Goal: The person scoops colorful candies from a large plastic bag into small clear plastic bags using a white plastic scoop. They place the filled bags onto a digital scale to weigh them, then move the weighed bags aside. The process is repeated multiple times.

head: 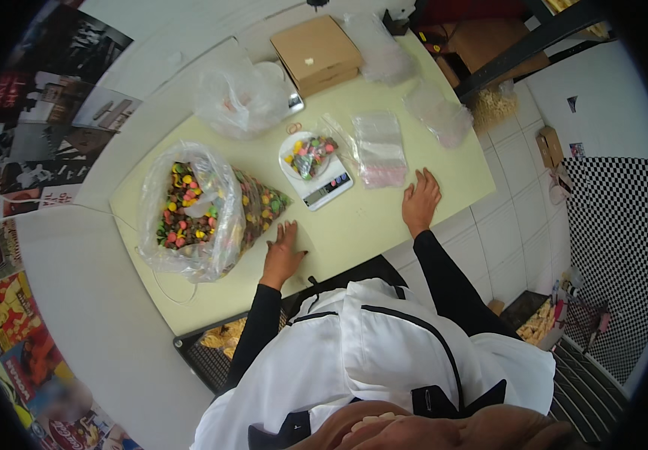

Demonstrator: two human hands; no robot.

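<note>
My left hand [283,256] rests on the pale yellow table top near its front edge, fingers apart, holding nothing. Just beyond it stands a large open clear plastic bag [245,225] filled with small colourful round pieces, with a white scoop or cup [203,207] partly among them. My right hand [421,201] lies on the table to the right, its fingers spread and empty. Between the hands and farther back, a white digital kitchen scale [327,188] carries a small clear bag of the same colourful pieces [310,154]. Flat clear zip bags [380,149] lie right of the scale, beyond my right hand.
Rubber bands [294,128] lie behind the scale. At the back are a crumpled clear bag [239,104], a brown cardboard box [318,56] and a bundle of clear bags [380,50]. Another plastic bag [439,115] lies by the right edge. A black crate [206,351] stands below the table's front left.
</note>
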